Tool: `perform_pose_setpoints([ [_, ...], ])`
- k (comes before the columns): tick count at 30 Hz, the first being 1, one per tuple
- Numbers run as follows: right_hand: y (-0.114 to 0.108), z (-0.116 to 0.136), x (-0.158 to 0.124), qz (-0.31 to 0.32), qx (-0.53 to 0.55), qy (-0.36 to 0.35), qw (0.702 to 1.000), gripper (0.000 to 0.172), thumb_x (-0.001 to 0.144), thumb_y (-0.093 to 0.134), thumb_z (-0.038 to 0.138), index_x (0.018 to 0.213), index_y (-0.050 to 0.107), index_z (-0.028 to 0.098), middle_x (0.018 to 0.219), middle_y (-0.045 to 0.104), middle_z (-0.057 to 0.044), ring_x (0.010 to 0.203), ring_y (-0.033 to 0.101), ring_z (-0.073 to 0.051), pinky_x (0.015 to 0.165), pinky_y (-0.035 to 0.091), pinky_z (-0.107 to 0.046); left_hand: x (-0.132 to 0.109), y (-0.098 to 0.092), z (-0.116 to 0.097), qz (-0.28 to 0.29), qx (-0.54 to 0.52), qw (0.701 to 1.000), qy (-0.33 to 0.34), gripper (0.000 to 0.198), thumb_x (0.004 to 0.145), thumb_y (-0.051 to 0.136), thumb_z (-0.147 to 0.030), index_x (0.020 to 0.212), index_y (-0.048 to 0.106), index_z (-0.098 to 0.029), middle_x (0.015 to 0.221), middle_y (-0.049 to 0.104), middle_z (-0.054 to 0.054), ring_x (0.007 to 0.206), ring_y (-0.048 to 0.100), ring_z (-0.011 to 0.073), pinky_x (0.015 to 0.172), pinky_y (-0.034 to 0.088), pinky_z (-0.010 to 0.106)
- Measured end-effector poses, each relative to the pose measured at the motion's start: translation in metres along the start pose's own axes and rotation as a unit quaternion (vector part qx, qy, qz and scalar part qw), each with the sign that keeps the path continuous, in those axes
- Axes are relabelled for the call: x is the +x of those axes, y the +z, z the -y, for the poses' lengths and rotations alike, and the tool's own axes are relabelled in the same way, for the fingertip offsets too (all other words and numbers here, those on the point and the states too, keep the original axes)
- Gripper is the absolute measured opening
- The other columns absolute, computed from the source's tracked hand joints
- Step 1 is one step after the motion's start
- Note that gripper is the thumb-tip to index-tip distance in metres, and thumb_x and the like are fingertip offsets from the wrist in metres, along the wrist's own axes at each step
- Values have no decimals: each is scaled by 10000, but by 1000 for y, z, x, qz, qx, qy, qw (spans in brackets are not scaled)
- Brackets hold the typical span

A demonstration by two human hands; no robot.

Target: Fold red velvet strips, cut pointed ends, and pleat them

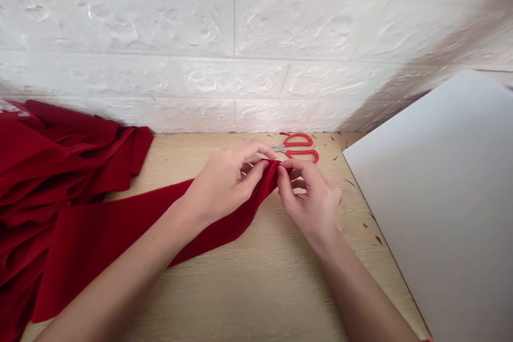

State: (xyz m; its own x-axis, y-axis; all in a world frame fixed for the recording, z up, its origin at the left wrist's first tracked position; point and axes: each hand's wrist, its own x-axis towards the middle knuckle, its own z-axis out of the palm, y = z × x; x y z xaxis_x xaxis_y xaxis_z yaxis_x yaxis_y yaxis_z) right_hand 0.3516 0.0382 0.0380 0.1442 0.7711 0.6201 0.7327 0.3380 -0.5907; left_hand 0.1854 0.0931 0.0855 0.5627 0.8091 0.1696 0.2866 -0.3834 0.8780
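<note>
A long strip of dark red fabric (pixel 120 224) stretches from the left across the tabletop, its right end gathered and lifted between my hands. My left hand (pixel 230 181) pinches the upper edge near that end, thumb and fingers closed on the cloth. Close beside it, my right hand (pixel 308 189) grips the tip of the fabric between thumb and forefinger. Just behind my hands lies a pair of red-handled scissors (pixel 298 140), its blades pointing left and partly hidden by my left hand.
A heap of red fabric (pixel 52 155) fills the left side. At the right stands a large white panel (pixel 444 197), angled over the wooden table (pixel 248 294). Small red scraps (pixel 379 240) are scattered near it. A white brick-patterned wall (pixel 256 26) closes off the back.
</note>
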Motion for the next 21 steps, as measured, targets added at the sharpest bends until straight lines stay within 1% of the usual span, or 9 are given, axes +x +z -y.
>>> perform_pose_setpoints([
  [4,1,-2,-1,3,-7,4,1000,41,948,604,186,946,636,213,809,729,3,552,657,-97,484,568,-201,0,-1,0,9,-7,1000,-5,160,981,507,-245,1082,627,-209,864,779,-15,667,691,114,637,529,230],
  [9,2,-6,-3,1,-59,-23,998,32,969,601,231,942,616,222,806,725,-4,598,667,-118,497,531,-220,1,0,-1,16,1,1000,-6,174,978,496,-231,1089,630,-218,850,772,-25,637,671,103,616,514,224],
  [12,2,-7,-4,3,-71,-32,997,31,967,598,223,936,603,222,791,718,0,599,662,-118,524,527,-225,1,0,-2,17,6,1000,-9,177,976,487,-223,1089,623,-210,820,761,-24,596,648,97,574,496,217],
  [16,1,-6,-4,0,-70,-38,997,51,960,596,207,910,595,220,758,708,4,592,660,-118,542,529,-223,-2,1,-7,13,20,1000,9,178,973,473,-200,1078,616,-189,749,734,-33,541,615,79,509,464,187],
  [19,0,-4,-4,-6,-74,-43,996,47,953,606,211,908,597,223,757,709,12,586,659,-110,558,540,-217,-4,3,-8,12,24,999,24,179,962,535,-238,1119,605,-189,790,755,-30,556,643,85,483,466,178],
  [21,0,-3,-4,-11,-74,-48,996,49,946,611,202,905,596,224,753,705,18,583,658,-105,561,545,-210,-4,5,-6,-3,49,998,51,181,957,566,-235,1125,623,-200,887,779,-22,617,676,91,540,505,183],
])
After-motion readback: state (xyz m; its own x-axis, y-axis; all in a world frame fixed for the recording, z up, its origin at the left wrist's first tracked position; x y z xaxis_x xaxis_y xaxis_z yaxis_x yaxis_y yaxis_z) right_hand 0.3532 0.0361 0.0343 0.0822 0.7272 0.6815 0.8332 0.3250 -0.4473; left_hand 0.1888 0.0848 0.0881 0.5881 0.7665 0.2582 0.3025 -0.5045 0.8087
